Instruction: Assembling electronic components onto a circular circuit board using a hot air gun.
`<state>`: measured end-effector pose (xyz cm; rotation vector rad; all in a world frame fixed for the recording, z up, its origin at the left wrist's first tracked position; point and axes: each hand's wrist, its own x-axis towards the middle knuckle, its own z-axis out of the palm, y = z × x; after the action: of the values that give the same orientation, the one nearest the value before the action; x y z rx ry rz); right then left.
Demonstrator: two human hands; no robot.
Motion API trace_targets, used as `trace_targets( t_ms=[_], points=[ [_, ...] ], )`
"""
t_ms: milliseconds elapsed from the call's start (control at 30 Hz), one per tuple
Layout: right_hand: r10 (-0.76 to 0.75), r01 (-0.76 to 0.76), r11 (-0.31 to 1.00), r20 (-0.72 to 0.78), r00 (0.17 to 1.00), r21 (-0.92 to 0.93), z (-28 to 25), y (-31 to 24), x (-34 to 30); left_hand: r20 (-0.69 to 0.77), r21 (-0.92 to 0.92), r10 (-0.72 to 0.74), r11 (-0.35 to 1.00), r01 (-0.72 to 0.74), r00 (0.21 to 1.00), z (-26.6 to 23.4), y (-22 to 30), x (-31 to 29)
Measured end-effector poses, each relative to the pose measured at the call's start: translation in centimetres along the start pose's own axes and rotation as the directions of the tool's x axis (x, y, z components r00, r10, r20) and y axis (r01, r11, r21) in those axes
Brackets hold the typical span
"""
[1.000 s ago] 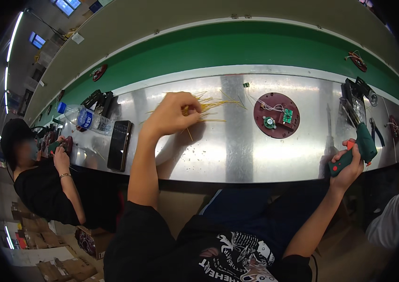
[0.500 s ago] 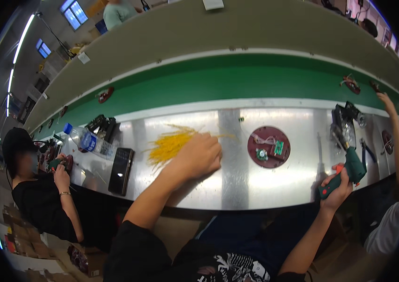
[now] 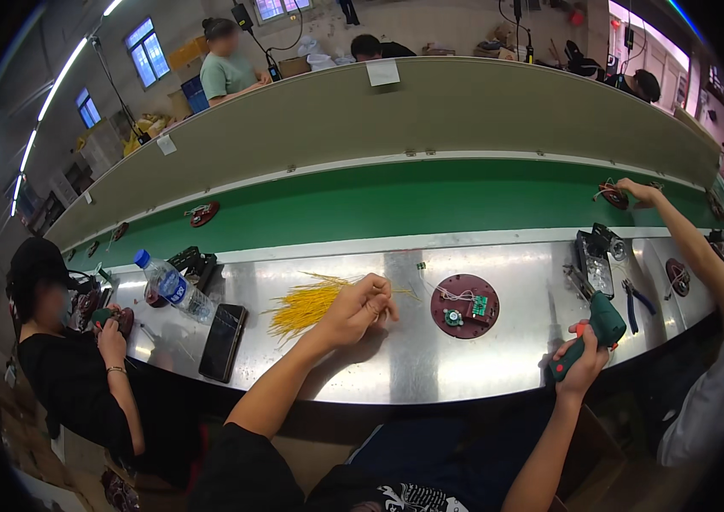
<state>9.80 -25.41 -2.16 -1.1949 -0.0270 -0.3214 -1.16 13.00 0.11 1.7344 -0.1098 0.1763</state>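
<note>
My left hand (image 3: 358,311) is closed, thumb and fingertips pressed together, over the right end of a loose bundle of thin yellow strands (image 3: 301,309). Whatever is between its fingertips is too small to make out. My right hand (image 3: 582,369) grips a green pistol-shaped power tool (image 3: 608,319) with red buttons, its thin metal tip pointing up and left above the table. Between my hands lies a round maroon disc (image 3: 468,330) carrying a green circuit board (image 3: 480,305), a small round green part (image 3: 453,318) and pale wires. One wire leads to a tiny board beyond the disc.
A black phone (image 3: 224,341) and a tilted water bottle (image 3: 176,288) lie left on the metal table (image 3: 413,375). Pliers (image 3: 635,305) and a black case (image 3: 594,264) are at right. Behind runs a green belt (image 3: 379,200) with maroon discs; a co-worker's hand (image 3: 637,192) touches one.
The view has tilted up. My left hand has turned from a knuckles-up fist to a pinch near the strands' right end. My right hand still holds the power tool. The co-worker's hand has reached a disc.
</note>
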Motion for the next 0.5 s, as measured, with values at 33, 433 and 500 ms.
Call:
trace_targets(
  t_ms=[33,433,500],
  points=[
    [0.006,-0.006,1.000,0.002,1.000,0.004,0.0,0.0,0.0,0.008,0.024,0.033,0.999,-0.033,0.999,0.0,0.0,0.1],
    [0.027,-0.028,0.999,-0.031,0.999,-0.022,-0.8,0.6,-0.2,-0.049,0.248,0.189,0.953,-0.171,0.981,0.6,-0.2,0.0],
    [0.036,-0.036,0.999,0.019,0.999,-0.027,-1.2,0.5,0.1,-0.110,0.212,0.147,0.970,-0.121,0.983,0.9,1.0,-0.1]
  ],
)
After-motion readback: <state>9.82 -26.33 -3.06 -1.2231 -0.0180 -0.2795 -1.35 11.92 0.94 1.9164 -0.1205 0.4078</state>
